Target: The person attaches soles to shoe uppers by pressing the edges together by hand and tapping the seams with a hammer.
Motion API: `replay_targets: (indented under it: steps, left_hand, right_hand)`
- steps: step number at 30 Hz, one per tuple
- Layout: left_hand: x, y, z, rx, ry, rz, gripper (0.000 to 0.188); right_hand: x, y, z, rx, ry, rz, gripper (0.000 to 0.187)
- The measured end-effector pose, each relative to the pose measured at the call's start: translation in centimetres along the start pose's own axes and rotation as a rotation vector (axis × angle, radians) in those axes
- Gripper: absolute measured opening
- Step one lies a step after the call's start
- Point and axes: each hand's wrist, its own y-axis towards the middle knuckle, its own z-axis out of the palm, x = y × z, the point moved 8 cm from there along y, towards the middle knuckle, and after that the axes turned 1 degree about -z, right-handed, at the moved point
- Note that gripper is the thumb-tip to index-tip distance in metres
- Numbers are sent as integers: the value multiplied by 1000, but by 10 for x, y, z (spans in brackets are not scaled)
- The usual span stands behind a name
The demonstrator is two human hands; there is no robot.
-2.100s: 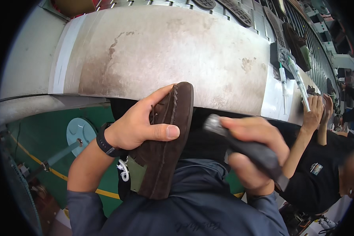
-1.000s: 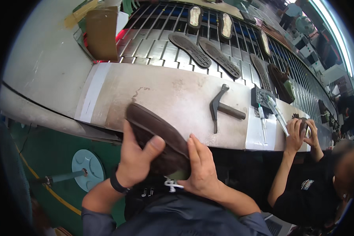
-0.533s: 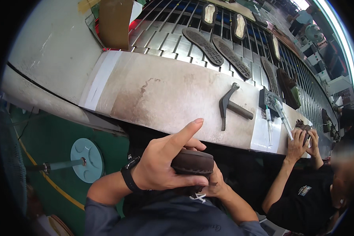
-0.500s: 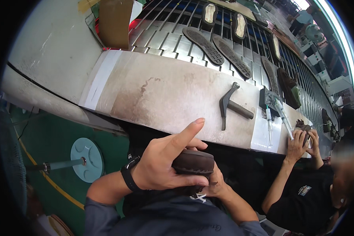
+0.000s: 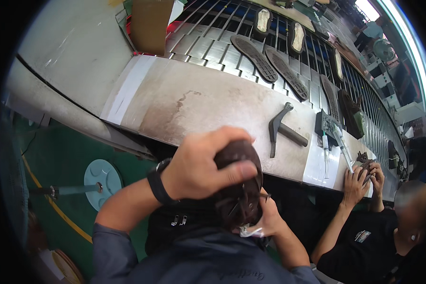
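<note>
Close to my body I hold a dark brown shoe (image 5: 239, 203), its laced upper facing up and its toe pointing away from me. My left hand (image 5: 201, 163), with a black band at the wrist, is wrapped over the toe end, the thumb lying across the top. At the shoe's near right side, my right hand (image 5: 271, 215) grips it by the heel end, where a bit of white lace or string hangs out. Part of the right hand's fingers is hidden behind the shoe. On the bench beyond lies a hammer (image 5: 291, 134), touched by neither hand.
A metal slat conveyor (image 5: 208, 35) runs behind the bench (image 5: 213, 102), carrying dark soles (image 5: 288, 73) and shoe parts. Syringes (image 5: 341, 142) rest by a dark block on the right. A co-worker's hands (image 5: 357, 184) hold another shoe there. A blue round stool (image 5: 102, 184) stands at left.
The shoe has turned from showing its sole edge to showing its laced upper. My left hand has risen over the toe, and its forefinger now curls round instead of pointing out.
</note>
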Motion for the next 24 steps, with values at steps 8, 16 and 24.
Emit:
replay_targets:
  steps: [8,16,24]
  left_hand:
    - [62,21,36,-23,-1340,-270,65]
    - [56,4,36,-72,-1126,-214,55]
    - [60,7,21,-6,-907,-196,55]
  right_hand:
    - [-6,-13,32,41,1533,302,135]
    - [-6,-25,48,-65,1400,347,132]
    - [1,-22,59,-64,1336,437,129]
